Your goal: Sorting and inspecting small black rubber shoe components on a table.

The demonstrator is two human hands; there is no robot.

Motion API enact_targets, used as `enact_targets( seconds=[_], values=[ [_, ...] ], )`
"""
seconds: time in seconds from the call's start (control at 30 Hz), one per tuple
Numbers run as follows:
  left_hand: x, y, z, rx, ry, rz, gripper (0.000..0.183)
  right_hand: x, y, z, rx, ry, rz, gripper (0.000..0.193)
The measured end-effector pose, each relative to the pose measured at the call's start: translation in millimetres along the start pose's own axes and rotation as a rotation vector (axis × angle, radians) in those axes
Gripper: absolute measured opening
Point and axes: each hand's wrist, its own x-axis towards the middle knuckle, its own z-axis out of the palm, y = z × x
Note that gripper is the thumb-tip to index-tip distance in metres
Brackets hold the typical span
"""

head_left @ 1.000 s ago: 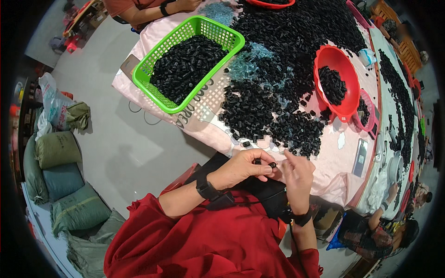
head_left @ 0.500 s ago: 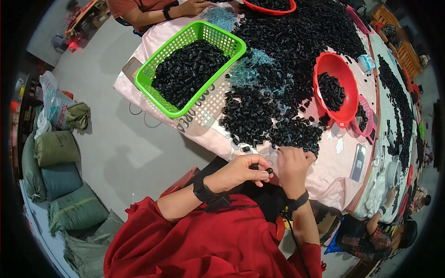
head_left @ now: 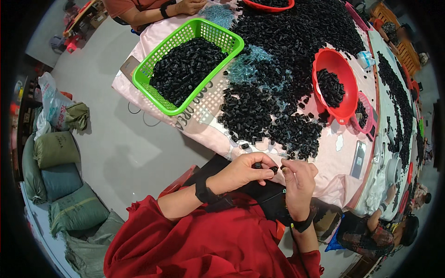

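1. Across the pink-covered worktop (head_left: 336,162), lying loose in a heap of black parts (head_left: 296,51): likely light, stiff, hardly fragile.
2. Also piled inside the green basket (head_left: 172,111); probably weightier in bulk, so best lifted by opposite rims.
3. With the left hand (head_left: 241,170), angled in from lower left, back upward, fingers curled and clamped on a black piece; with the right hand (head_left: 300,183), more upright just beside, thumb and forefinger near each other; cannot tell whether gripping anything.
4. Smallest: pinched at left thumb and forefinger, the black piece (head_left: 274,169), perhaps slick; best held across its sides.
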Motion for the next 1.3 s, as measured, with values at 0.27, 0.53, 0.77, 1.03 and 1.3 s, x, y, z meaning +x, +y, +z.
enact_targets(
  seconds=[0.27,0.53,0.77,1.03,1.3],
  values=[
    [-2,0,3,0.004,0.025,0.000,0.024,-6,-1,8,0.004,0.047,0.021,0.017],
    [-3,0,6,0.015,0.041,0.000,0.022,-9,-1,13,0.016,0.045,0.048,0.016],
    [-6,-1,9,0.065,0.077,0.004,0.019,-11,-10,11,0.115,-0.032,0.214,0.014],
    [-7,-4,7,0.018,0.125,-0.043,0.021,-8,-8,2,-0.074,-0.116,0.043,0.019],
    [-7,2,13,0.093,0.095,-0.065,0.023,-13,0,2,-0.072,-0.088,0.030,0.016]
  ],
)
